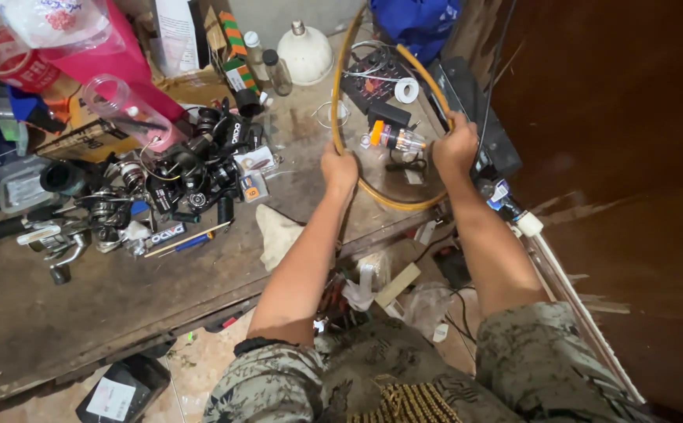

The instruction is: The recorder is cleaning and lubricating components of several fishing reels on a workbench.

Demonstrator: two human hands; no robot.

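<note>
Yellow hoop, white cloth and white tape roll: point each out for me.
yellow hoop point(388, 201), head view, bottom of its curve.
white cloth point(276, 233), head view, middle of the rag.
white tape roll point(406, 90), head view, its rim.

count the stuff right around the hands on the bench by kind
yellow hoop, gripped by left hand and right hand: 1
orange-and-clear lamp-like piece: 1
white tape roll: 1
white dome shade: 1
small bottles: 2
white rag: 1
total: 7
</note>
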